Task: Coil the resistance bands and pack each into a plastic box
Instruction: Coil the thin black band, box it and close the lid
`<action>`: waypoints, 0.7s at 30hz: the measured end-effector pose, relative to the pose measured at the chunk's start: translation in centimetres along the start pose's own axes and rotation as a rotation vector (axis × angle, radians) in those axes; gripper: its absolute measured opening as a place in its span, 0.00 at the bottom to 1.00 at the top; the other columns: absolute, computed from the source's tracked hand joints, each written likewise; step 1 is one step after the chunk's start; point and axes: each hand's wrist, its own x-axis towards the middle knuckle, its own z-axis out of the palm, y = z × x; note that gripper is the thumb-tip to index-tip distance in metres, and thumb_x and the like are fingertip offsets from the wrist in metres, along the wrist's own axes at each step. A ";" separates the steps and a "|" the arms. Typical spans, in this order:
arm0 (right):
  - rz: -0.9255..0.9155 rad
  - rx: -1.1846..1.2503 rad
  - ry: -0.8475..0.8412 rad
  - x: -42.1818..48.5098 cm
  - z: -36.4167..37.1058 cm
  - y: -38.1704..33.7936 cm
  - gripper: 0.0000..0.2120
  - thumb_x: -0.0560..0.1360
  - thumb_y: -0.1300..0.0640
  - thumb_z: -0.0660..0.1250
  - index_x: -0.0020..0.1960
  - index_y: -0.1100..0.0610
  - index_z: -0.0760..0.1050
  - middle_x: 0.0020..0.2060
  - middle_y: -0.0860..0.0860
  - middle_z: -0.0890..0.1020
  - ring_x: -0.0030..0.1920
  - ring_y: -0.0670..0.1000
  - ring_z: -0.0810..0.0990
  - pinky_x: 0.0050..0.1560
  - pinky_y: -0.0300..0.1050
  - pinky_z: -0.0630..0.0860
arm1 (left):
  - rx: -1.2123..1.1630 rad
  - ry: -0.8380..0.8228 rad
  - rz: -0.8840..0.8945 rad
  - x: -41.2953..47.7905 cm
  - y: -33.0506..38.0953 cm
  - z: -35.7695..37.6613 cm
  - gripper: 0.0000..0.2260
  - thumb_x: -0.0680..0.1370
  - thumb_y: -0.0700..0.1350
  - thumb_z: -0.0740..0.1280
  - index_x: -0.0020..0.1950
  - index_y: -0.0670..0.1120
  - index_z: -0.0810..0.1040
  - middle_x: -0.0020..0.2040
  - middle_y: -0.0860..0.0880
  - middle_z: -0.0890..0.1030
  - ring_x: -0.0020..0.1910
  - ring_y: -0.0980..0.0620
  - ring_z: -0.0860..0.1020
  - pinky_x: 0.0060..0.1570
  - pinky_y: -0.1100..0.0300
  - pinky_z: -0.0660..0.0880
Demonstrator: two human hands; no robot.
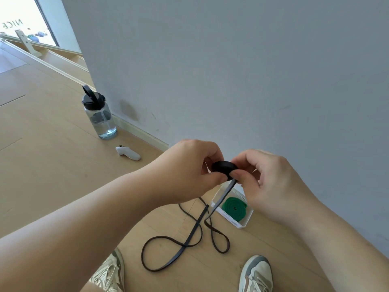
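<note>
The long black rubber resistance band point(223, 167) is soft and floppy, so the little roll should be pinched tight by its flat sides or it may spring open. It sits in the air between both hands, its loose tail on the wooden floor point(52, 169). The left hand point(187, 171) and right hand point(267, 182) both pinch the roll. Below, a rolled green band point(234, 206) seems to lie in a white plastic box point(244, 223).

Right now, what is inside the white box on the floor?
A coiled green band lies in the white box. The right hand and the hanging black band cover part of the box, so anything there cannot be seen.
</note>
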 end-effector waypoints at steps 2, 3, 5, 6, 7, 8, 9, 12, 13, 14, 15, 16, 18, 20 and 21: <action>-0.086 -0.116 0.013 0.1 0.1 0.0 0.07 0.78 0.63 0.70 0.46 0.51 0.80 0.38 0.44 0.80 0.41 0.44 0.78 0.36 0.33 0.72 | 0.043 0.009 0.038 0.2 0.1 0.3 0.02 0.77 0.49 0.73 0.49 0.54 0.83 0.41 0.57 0.83 0.43 0.54 0.81 0.47 0.49 0.81; -0.114 -0.146 0.025 0.1 0.1 0.0 0.07 0.77 0.63 0.70 0.46 0.52 0.80 0.39 0.43 0.80 0.41 0.44 0.78 0.36 0.33 0.71 | 0.055 0.008 0.056 0.2 0.1 0.4 0.02 0.77 0.48 0.73 0.49 0.53 0.84 0.41 0.56 0.83 0.42 0.53 0.81 0.47 0.48 0.81; -0.113 -0.100 0.049 0.1 0.1 0.1 0.08 0.78 0.63 0.70 0.47 0.51 0.82 0.39 0.43 0.81 0.41 0.45 0.80 0.37 0.35 0.74 | 0.037 0.019 0.075 0.3 0.0 0.4 0.01 0.78 0.47 0.72 0.48 0.52 0.83 0.40 0.53 0.84 0.42 0.50 0.81 0.45 0.47 0.80; -0.073 -0.023 0.051 0.0 0.0 0.1 0.09 0.78 0.63 0.70 0.48 0.50 0.83 0.39 0.43 0.82 0.42 0.45 0.82 0.38 0.35 0.77 | 0.019 0.028 0.079 0.3 0.0 0.4 0.01 0.78 0.47 0.72 0.48 0.52 0.83 0.40 0.52 0.84 0.42 0.50 0.81 0.45 0.46 0.80; -0.017 0.066 0.039 0.0 -0.2 0.1 0.09 0.78 0.62 0.71 0.49 0.48 0.84 0.39 0.43 0.84 0.42 0.45 0.84 0.40 0.36 0.79 | 0.004 0.034 0.078 0.3 0.0 0.3 0.01 0.78 0.47 0.72 0.48 0.52 0.82 0.40 0.52 0.84 0.42 0.50 0.81 0.44 0.46 0.80; 0.044 0.157 0.014 0.0 -0.4 0.0 0.09 0.78 0.61 0.71 0.50 0.46 0.84 0.40 0.43 0.86 0.41 0.44 0.85 0.43 0.37 0.81 | -0.011 0.035 0.075 0.2 0.0 0.2 0.01 0.78 0.47 0.73 0.48 0.52 0.82 0.40 0.52 0.84 0.41 0.50 0.81 0.44 0.46 0.79; 0.098 0.245 -0.013 -0.1 -0.6 -0.1 0.10 0.78 0.60 0.72 0.51 0.46 0.85 0.40 0.43 0.87 0.41 0.44 0.87 0.47 0.41 0.83 | -0.025 0.032 0.072 0.2 0.0 0.1 0.01 0.78 0.47 0.73 0.48 0.52 0.81 0.40 0.52 0.84 0.41 0.50 0.81 0.44 0.47 0.79; 0.163 0.401 -0.005 -0.3 -1.1 -0.3 0.09 0.77 0.61 0.74 0.51 0.48 0.86 0.40 0.48 0.89 0.42 0.49 0.89 0.54 0.53 0.85 | -0.077 0.029 0.066 0.1 0.2 0.0 0.02 0.78 0.46 0.73 0.48 0.52 0.81 0.40 0.51 0.84 0.41 0.51 0.81 0.45 0.50 0.79; 0.162 0.426 0.015 -0.3 -1.1 -0.4 0.09 0.76 0.62 0.74 0.51 0.49 0.86 0.40 0.49 0.89 0.42 0.50 0.89 0.54 0.56 0.85 | -0.112 0.034 0.050 0.0 0.3 -0.1 0.02 0.79 0.46 0.73 0.49 0.52 0.81 0.41 0.51 0.84 0.40 0.52 0.82 0.45 0.53 0.80; 0.155 0.449 0.035 -0.3 -1.2 -0.4 0.08 0.75 0.62 0.75 0.50 0.50 0.86 0.40 0.50 0.89 0.42 0.51 0.89 0.54 0.58 0.85 | -0.171 0.036 0.027 0.0 0.4 -0.2 0.02 0.79 0.45 0.73 0.49 0.52 0.82 0.42 0.52 0.85 0.40 0.54 0.83 0.46 0.56 0.81; 0.149 0.469 0.056 -0.3 -1.2 -0.5 0.08 0.75 0.62 0.75 0.49 0.50 0.86 0.40 0.50 0.89 0.41 0.53 0.89 0.53 0.59 0.85 | -0.257 0.025 -0.004 -0.1 0.4 -0.2 0.02 0.79 0.45 0.73 0.50 0.52 0.82 0.43 0.51 0.86 0.41 0.56 0.85 0.47 0.58 0.83; 0.148 0.481 0.076 -0.3 -1.2 -0.4 0.07 0.75 0.62 0.76 0.49 0.51 0.86 0.40 0.51 0.89 0.40 0.53 0.89 0.52 0.60 0.85 | -0.359 -0.003 -0.042 -0.1 0.5 -0.4 0.02 0.79 0.44 0.73 0.51 0.50 0.83 0.44 0.51 0.87 0.42 0.56 0.86 0.49 0.58 0.84; 0.160 0.449 0.082 -0.4 -1.2 -0.1 0.06 0.75 0.62 0.75 0.48 0.51 0.86 0.38 0.50 0.89 0.39 0.52 0.89 0.50 0.57 0.85 | -0.489 -0.056 -0.105 -0.2 0.6 -0.4 0.03 0.79 0.44 0.74 0.52 0.49 0.84 0.45 0.51 0.88 0.44 0.55 0.87 0.52 0.57 0.84; 0.148 0.289 0.040 -0.5 -1.1 0.1 0.07 0.76 0.61 0.75 0.46 0.48 0.86 0.37 0.46 0.87 0.38 0.47 0.87 0.46 0.46 0.84 | -0.319 -0.030 -0.070 -0.1 0.2 0.1 0.04 0.78 0.46 0.75 0.53 0.52 0.85 0.45 0.55 0.87 0.42 0.58 0.86 0.50 0.59 0.83; 0.116 0.181 0.025 -0.5 -0.9 0.0 0.08 0.76 0.61 0.75 0.45 0.48 0.85 0.36 0.45 0.86 0.38 0.45 0.86 0.43 0.41 0.82 | -0.182 0.003 -0.028 -0.1 0.1 0.4 0.06 0.78 0.47 0.74 0.54 0.55 0.84 0.45 0.58 0.86 0.42 0.59 0.84 0.49 0.60 0.82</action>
